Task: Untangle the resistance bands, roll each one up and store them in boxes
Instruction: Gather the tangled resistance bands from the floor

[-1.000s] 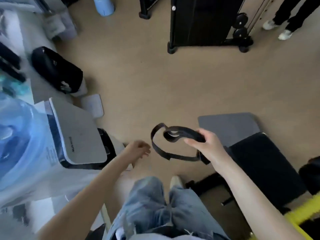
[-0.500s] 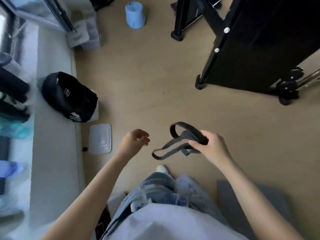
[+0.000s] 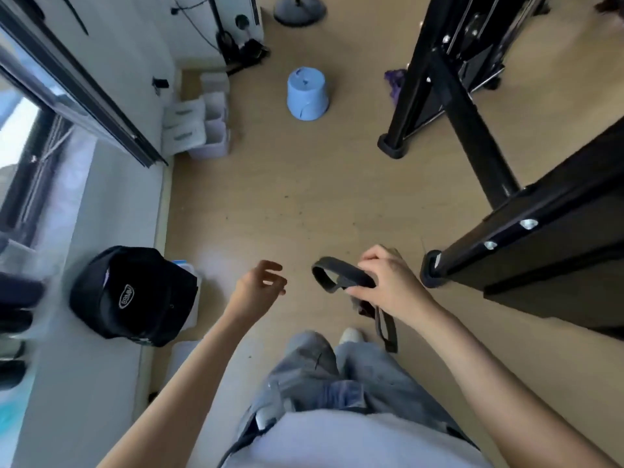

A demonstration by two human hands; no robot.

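My right hand (image 3: 388, 285) grips a dark grey resistance band (image 3: 341, 276) in mid air above the floor. One loop of the band sticks out to the left of my fingers, and another part hangs down below my wrist toward my feet. My left hand (image 3: 260, 288) hovers a short way left of the band, holding nothing, with its fingers loosely curled. Both hands are in front of my legs. White storage boxes (image 3: 199, 128) stand against the wall at the far left.
A black cap (image 3: 135, 295) lies on the white ledge (image 3: 101, 204) at the left. A light blue upturned bucket (image 3: 306, 95) stands on the wooden floor ahead. Black gym machine frames (image 3: 472, 136) fill the right side. A window is at the far left.
My view has swung away from the bench and water cooler toward the far wall. The band now droops below my right hand. My left hand stays apart from it.
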